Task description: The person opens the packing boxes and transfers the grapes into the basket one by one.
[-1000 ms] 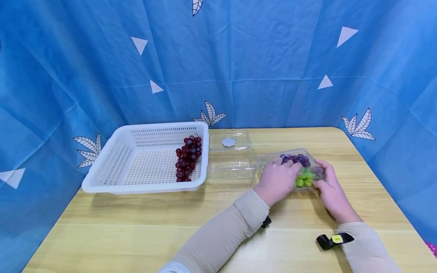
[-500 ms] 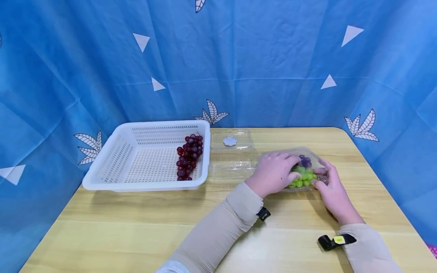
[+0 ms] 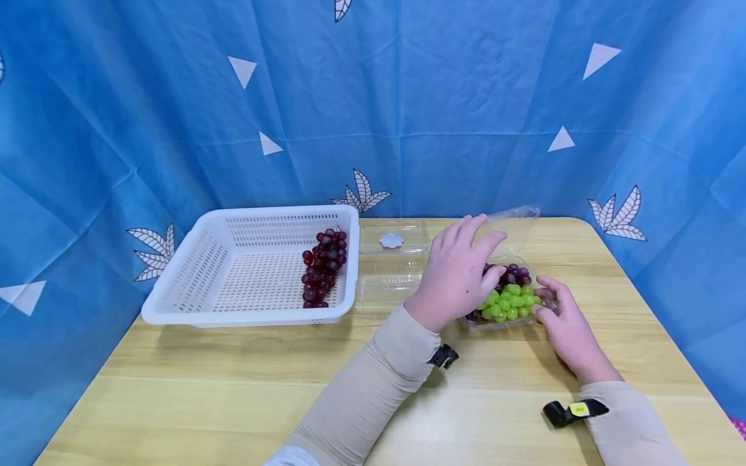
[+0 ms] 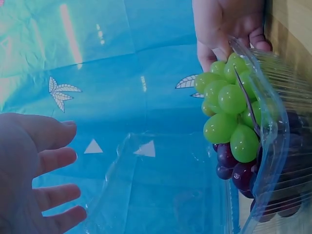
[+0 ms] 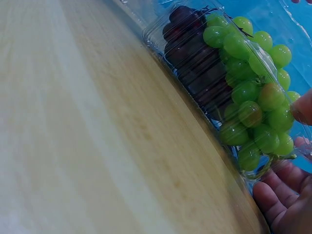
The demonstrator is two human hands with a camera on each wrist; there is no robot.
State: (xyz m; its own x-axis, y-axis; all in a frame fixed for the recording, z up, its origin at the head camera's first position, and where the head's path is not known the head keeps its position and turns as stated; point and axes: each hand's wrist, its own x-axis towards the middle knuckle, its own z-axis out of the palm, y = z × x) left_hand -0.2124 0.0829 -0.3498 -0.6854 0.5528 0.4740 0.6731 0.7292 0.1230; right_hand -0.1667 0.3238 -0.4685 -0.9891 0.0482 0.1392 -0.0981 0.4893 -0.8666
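Note:
A clear plastic clamshell box sits on the table at right, its see-through lid raised at the back. Inside it a bunch of green grapes lies over dark purple grapes. My right hand holds the box's right end, thumb at the rim and other fingers low against the end wall. Over the box's left side is my left hand, its fingers spread beside the raised lid. Nothing is in that palm in the left wrist view.
A white perforated basket stands at left, with a bunch of red grapes along its right side. Between basket and hands lies another clear plastic box, opened out. A blue curtain hangs behind the wooden table.
The lid has swung up and back from over the grapes. My left hand has lifted and shifted slightly left, its fingers spreading. My right hand keeps its hold on the box's end.

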